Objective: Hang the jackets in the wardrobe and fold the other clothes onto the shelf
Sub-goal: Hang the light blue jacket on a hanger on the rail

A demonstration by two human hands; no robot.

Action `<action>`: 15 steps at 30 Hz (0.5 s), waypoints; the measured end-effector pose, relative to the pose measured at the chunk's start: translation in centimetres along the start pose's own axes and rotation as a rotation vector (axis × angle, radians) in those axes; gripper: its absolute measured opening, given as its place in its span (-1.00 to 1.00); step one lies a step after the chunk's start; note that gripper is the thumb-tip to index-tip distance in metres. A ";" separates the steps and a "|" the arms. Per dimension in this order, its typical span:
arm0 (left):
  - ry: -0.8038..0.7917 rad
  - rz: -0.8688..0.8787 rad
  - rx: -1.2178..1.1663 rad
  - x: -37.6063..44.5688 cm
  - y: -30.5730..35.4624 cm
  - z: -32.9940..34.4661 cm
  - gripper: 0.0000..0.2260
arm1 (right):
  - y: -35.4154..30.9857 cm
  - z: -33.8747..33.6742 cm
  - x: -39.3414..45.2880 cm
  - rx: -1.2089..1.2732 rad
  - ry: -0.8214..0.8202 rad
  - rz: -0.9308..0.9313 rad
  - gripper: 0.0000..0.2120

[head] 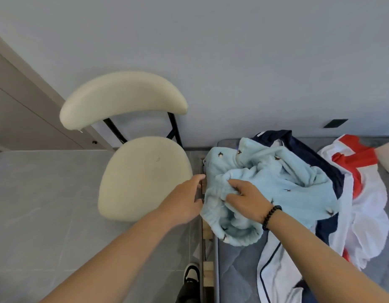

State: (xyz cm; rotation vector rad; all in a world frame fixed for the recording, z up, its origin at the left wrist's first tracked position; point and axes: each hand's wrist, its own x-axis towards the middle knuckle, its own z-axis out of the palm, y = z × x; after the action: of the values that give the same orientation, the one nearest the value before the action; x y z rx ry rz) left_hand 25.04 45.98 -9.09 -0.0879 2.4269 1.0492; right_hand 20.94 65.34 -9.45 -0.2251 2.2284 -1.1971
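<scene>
A fluffy light-blue garment (pixel 274 184) with small dark marks lies bunched at the near-left corner of a grey bed (pixel 237 272). My right hand (pixel 246 196), a dark bead bracelet on its wrist, grips a fold of the blue fabric. My left hand (pixel 184 199) is at the garment's left edge with fingers extended, touching or just short of it. Under the blue garment lies a navy-and-white jacket (pixel 274 278). A white-and-red jacket (pixel 364 215) is crumpled to the right.
A cream chair (pixel 143 176) with a curved backrest stands just left of the bed on the grey tiled floor (pixel 42 204). A beige panel (pixel 18 110) rises at far left. My shoe (pixel 191 274) is by the bed's wooden frame.
</scene>
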 end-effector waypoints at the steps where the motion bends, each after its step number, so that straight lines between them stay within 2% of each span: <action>1: 0.021 0.024 -0.010 -0.8 0.3 -0.9 -0.43 | -1.6 -0.3 -0.3 -0.024 -0.032 -0.030 -0.82; 3: 0.050 0.106 -0.052 -2.4 0.9 -2.6 -0.50 | -5.0 -0.4 -0.7 -0.064 -0.096 -0.086 -0.85; 5: 0.051 0.170 -0.103 -4.0 1.2 -4.3 -0.65 | -8.4 -0.2 -1.0 -0.087 -0.147 -0.143 -0.87; 8: 0.092 0.155 -0.136 -6.7 0.6 -6.3 -0.77 | -13.0 0.6 -1.3 -0.141 -0.192 -0.216 -0.90; 15: 0.502 0.086 -0.275 -13.9 -3.7 -10.7 -0.90 | -22.9 5.7 -3.0 -0.258 -0.299 -0.389 -0.86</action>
State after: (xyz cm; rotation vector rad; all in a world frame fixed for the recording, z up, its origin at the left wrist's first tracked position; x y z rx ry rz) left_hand 33.75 34.06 1.14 -0.3827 2.7188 1.5491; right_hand 23.76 49.21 7.84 -0.9140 2.1202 -0.9788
